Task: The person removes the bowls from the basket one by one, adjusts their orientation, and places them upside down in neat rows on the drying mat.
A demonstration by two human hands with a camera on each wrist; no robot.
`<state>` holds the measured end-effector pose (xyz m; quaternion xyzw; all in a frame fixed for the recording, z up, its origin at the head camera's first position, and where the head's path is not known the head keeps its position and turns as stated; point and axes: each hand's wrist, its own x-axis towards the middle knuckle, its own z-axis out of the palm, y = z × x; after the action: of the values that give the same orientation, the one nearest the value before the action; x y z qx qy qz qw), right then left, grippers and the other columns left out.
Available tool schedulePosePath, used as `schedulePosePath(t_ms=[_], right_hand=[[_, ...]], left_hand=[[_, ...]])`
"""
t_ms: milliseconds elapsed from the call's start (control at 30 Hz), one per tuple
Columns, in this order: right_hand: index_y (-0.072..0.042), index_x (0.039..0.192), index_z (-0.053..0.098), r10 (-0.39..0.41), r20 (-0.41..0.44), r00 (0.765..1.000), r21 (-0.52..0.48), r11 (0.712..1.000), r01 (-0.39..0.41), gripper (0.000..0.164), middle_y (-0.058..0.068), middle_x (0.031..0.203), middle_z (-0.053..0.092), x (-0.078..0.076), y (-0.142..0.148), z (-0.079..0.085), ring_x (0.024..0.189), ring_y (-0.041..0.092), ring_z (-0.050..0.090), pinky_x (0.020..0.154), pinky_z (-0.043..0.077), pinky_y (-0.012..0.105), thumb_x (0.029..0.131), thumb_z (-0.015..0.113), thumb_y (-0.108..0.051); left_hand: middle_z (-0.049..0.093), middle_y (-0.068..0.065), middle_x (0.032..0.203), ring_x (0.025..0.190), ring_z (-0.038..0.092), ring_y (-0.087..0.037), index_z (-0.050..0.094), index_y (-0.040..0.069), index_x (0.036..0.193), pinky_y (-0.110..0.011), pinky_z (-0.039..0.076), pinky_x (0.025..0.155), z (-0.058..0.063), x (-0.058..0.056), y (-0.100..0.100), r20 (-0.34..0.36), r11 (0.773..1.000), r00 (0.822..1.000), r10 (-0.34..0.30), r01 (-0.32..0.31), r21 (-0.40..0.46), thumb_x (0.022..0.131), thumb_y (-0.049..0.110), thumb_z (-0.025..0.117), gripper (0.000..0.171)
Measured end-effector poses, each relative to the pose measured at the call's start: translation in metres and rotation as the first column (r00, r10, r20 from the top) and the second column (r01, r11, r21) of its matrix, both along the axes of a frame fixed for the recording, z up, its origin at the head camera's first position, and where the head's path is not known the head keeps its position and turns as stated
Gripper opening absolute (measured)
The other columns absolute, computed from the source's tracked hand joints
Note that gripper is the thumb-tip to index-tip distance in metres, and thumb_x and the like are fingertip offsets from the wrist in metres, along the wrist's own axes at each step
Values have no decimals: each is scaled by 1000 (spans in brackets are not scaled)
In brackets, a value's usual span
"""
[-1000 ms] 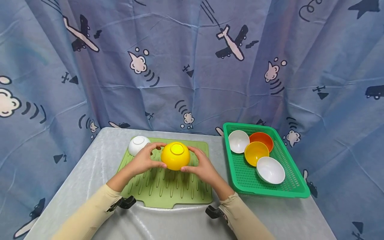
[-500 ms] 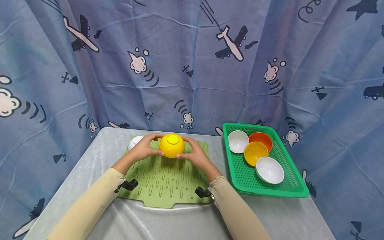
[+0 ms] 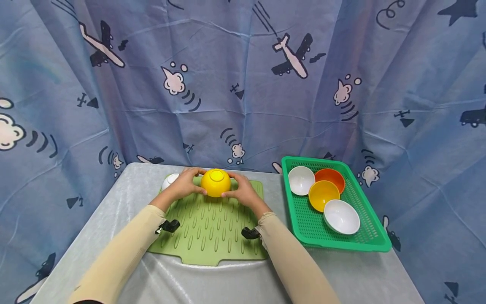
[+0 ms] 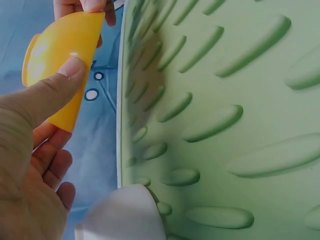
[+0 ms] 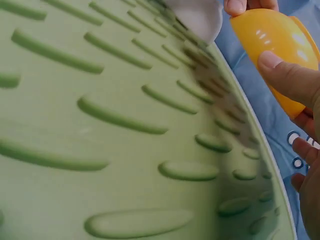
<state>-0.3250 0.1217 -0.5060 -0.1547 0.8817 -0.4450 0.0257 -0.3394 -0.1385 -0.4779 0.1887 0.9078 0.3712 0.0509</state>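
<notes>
A yellow bowl (image 3: 215, 184) is held upside down, its foot ring facing up, over the far part of the green ridged drying mat (image 3: 209, 236). My left hand (image 3: 184, 184) grips its left side, thumb on the outer wall and fingers at the rim. On the opposite side my right hand (image 3: 244, 191) holds it the same way. Both wrist views show a gap between the bowl's rim and the mat. Just left of my left hand, a white bowl (image 3: 169, 180) sits upside down on the mat's far left corner, partly hidden by that hand.
To the right stands a green plastic basket (image 3: 300, 236). Inside are a white bowl (image 3: 301, 180), an orange bowl (image 3: 334, 177), a yellow bowl (image 3: 320, 196) and another white bowl (image 3: 341, 217), openings upward. A patterned blue curtain (image 3: 212, 84) hangs behind the table.
Both hands have carried the yellow bowl away from me toward the mat's far edge and slightly left. The left hand now covers more of the white bowl.
</notes>
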Motion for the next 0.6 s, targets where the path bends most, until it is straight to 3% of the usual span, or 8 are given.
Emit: schedulePosePath(t_ms=[233,600], right_hand=[[-14,152,49,-19,9,1000,25,1000,19,86,6,154,51,-4,-2,-11,147,30,36,121,26,54,79,90,-34],[-16,152,49,-55,12,998,129,990,54,87,4,154,51,-7,-8,-22,144,30,39,119,19,56,79,89,-39]], left_hand=[[58,-15,141,129,50,-38,55,2,143,-53,41,108,-7,-4,4,11,999,1000,-29,30,-29,77,22,92,78],[61,-18,136,126,52,-38,58,0,139,-52,42,108,-12,-9,9,16,993,1000,-11,13,-118,75,16,92,74]])
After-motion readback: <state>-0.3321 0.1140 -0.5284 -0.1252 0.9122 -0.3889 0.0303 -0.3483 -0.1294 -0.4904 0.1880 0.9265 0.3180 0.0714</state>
